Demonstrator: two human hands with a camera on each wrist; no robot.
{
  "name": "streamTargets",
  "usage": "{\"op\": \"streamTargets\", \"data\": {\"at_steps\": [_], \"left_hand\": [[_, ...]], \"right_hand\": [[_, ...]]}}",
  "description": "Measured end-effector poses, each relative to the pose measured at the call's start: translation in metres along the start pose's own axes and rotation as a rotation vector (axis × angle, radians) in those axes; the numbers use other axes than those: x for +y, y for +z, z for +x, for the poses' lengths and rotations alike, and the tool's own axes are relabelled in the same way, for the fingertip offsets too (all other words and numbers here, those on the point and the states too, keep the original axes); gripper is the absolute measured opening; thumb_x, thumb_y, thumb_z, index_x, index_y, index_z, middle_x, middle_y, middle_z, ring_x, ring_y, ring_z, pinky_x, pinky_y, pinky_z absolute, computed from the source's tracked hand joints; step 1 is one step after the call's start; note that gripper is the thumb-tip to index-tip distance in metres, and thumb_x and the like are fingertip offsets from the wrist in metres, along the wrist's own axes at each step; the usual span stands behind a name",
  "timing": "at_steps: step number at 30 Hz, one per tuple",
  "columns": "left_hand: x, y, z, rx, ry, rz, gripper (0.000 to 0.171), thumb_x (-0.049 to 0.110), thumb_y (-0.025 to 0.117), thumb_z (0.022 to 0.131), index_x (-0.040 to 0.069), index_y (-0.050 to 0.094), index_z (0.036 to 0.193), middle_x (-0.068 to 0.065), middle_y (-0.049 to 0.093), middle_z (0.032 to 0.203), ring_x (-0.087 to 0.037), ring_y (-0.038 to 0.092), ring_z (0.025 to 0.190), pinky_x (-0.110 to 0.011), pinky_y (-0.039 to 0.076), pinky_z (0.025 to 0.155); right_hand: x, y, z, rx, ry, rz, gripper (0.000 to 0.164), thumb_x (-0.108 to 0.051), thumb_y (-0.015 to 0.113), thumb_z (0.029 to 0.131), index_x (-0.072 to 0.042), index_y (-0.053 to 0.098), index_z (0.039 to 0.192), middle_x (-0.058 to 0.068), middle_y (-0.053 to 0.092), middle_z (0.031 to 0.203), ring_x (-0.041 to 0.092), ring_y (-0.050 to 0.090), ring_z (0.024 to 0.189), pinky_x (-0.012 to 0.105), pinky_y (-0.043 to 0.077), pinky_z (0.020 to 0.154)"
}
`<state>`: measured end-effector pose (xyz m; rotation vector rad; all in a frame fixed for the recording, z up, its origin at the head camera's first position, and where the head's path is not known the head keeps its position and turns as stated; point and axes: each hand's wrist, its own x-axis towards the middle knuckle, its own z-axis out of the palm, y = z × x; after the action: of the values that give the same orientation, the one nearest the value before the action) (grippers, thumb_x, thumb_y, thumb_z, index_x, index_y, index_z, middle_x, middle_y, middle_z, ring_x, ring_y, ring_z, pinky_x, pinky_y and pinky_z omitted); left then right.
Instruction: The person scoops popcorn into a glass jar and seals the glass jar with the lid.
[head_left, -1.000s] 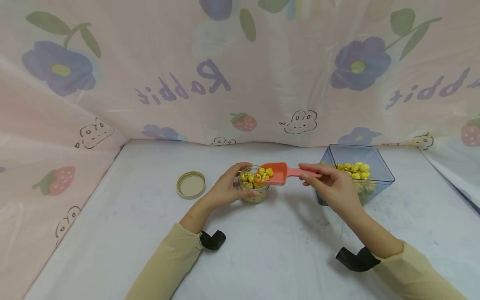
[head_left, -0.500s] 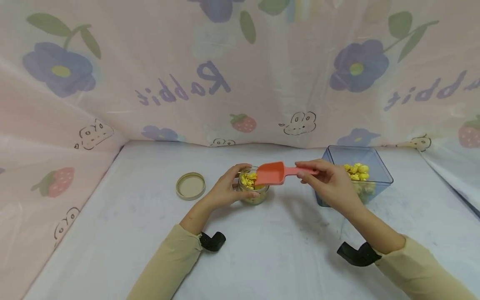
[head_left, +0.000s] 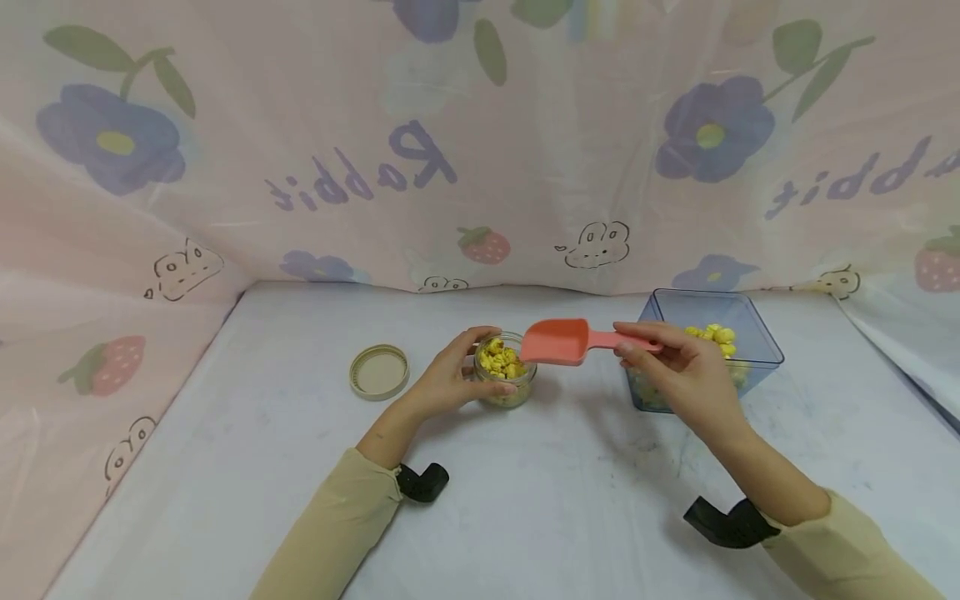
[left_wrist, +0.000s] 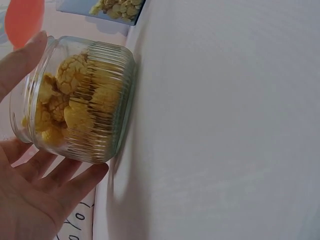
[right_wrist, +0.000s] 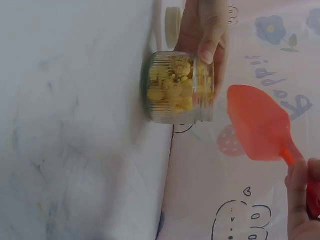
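Observation:
My left hand [head_left: 456, 377] holds a ribbed glass jar [left_wrist: 95, 100] upright on the table, thumb on one side and fingers round the other. Yellow popcorn [head_left: 501, 358] fills much of the jar. In my right hand [head_left: 686, 375] I grip the handle of a coral-red scoop [head_left: 558, 342], whose bowl holds nothing and hangs just above and right of the jar's mouth. In the right wrist view the scoop [right_wrist: 260, 125] is apart from the jar [right_wrist: 175, 90].
A clear bluish bin [head_left: 757, 333] with more popcorn [head_left: 712, 336] stands behind my right hand, partly hidden by it. A round lid [head_left: 378, 372] lies left of the jar. A printed sheet [head_left: 525, 167] hangs along the back and left of the white table [head_left: 540, 500].
The popcorn in the scoop has dropped into the jar. My right hand has drawn the scoop slightly right and away from the mouth. The left hand stays round the jar.

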<state>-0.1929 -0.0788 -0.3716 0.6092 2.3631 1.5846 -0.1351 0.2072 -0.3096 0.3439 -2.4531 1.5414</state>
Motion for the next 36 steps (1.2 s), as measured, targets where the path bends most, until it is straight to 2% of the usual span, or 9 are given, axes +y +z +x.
{"op": "streamTargets", "data": {"at_steps": [3,6,11,18,28,36], "left_hand": [[0.0,0.0,0.0,-0.002,-0.002,-0.005,0.076,0.018,0.081,0.077,0.011,0.04,0.141,-0.006,0.045,0.143,-0.028,0.044,0.129,-0.043,0.045,0.102],[-0.001,0.001,0.001,-0.002,-0.008,-0.021,0.076,0.017,0.081,0.078,0.01,0.04,0.141,-0.007,0.044,0.144,-0.029,0.044,0.129,-0.043,0.044,0.102],[-0.003,0.003,0.0,-0.009,-0.024,-0.03,0.075,0.017,0.081,0.078,0.012,0.041,0.141,-0.005,0.045,0.143,-0.027,0.044,0.127,-0.041,0.044,0.103],[-0.001,0.001,-0.001,-0.005,-0.01,-0.016,0.076,0.018,0.081,0.077,0.013,0.04,0.141,-0.005,0.044,0.143,-0.027,0.043,0.128,-0.042,0.043,0.103],[-0.001,0.001,0.0,-0.003,-0.025,-0.018,0.077,0.02,0.082,0.077,0.016,0.04,0.141,-0.001,0.043,0.143,-0.024,0.043,0.128,-0.039,0.044,0.102],[-0.001,0.001,0.0,-0.01,-0.024,-0.035,0.076,0.019,0.081,0.077,0.016,0.04,0.141,-0.002,0.043,0.143,-0.025,0.041,0.129,-0.041,0.043,0.103]], "right_hand": [[-0.002,-0.002,-0.002,0.024,0.038,0.024,0.032,-0.013,0.066,0.091,0.003,0.065,0.119,-0.013,0.067,0.099,0.007,0.068,0.079,0.015,0.054,0.073],[-0.003,-0.005,-0.005,0.043,0.064,0.094,0.032,-0.012,0.066,0.091,0.003,0.065,0.119,-0.01,0.068,0.096,0.006,0.068,0.078,0.014,0.053,0.075],[-0.003,-0.007,-0.008,0.062,0.077,0.216,0.031,-0.008,0.067,0.09,0.004,0.065,0.118,-0.006,0.068,0.091,0.005,0.068,0.076,0.013,0.053,0.073],[-0.006,-0.012,-0.009,0.088,0.092,0.318,0.03,-0.008,0.066,0.09,0.001,0.066,0.119,-0.005,0.072,0.092,0.007,0.068,0.077,0.013,0.053,0.076],[-0.008,-0.023,-0.009,0.15,0.059,0.457,0.028,-0.001,0.064,0.089,0.002,0.067,0.117,0.0,0.069,0.095,0.009,0.068,0.075,0.015,0.054,0.075],[-0.006,-0.031,-0.01,0.208,0.042,0.523,0.027,0.003,0.064,0.088,0.004,0.067,0.115,0.003,0.068,0.098,0.011,0.069,0.074,0.017,0.055,0.075]]}}
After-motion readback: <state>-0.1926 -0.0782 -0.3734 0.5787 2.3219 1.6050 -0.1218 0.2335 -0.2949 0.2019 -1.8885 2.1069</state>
